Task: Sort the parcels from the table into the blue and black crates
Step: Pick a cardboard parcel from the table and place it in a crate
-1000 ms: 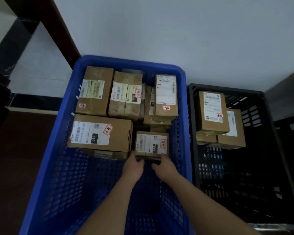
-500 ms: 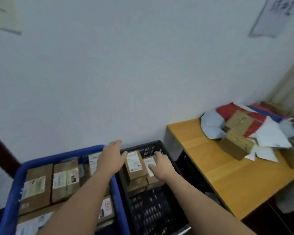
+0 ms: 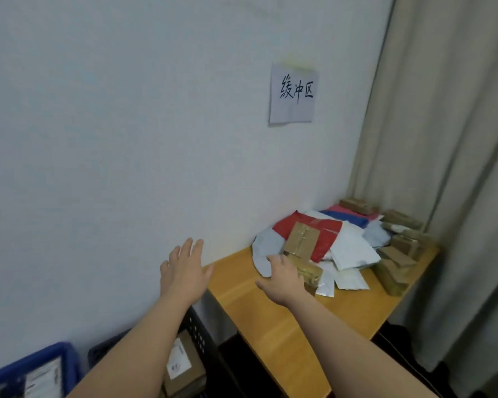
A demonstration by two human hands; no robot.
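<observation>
A wooden table [image 3: 273, 317] stands at the right with a heap of parcels at its far end: a brown box [image 3: 301, 243] on a red mailer [image 3: 325, 235], a grey-white bag [image 3: 266, 251], white mailers [image 3: 352, 249]. My right hand [image 3: 282, 278] hovers open over the table, fingers next to the grey bag and a low brown box [image 3: 311, 274]. My left hand [image 3: 184, 271] is open in the air left of the table's corner. The blue crate [image 3: 55, 357] and the black crate [image 3: 197, 331] show at the bottom left, partly hidden by my left arm.
More brown boxes [image 3: 394, 271] line the table's right edge beside a beige curtain [image 3: 449, 168]. A paper sign [image 3: 293, 94] hangs on the white wall. A labelled box [image 3: 184, 366] lies in the black crate.
Both hands let go of a small box in the blue crate, lifted and swung right. The view followed from the crates up to the table.
</observation>
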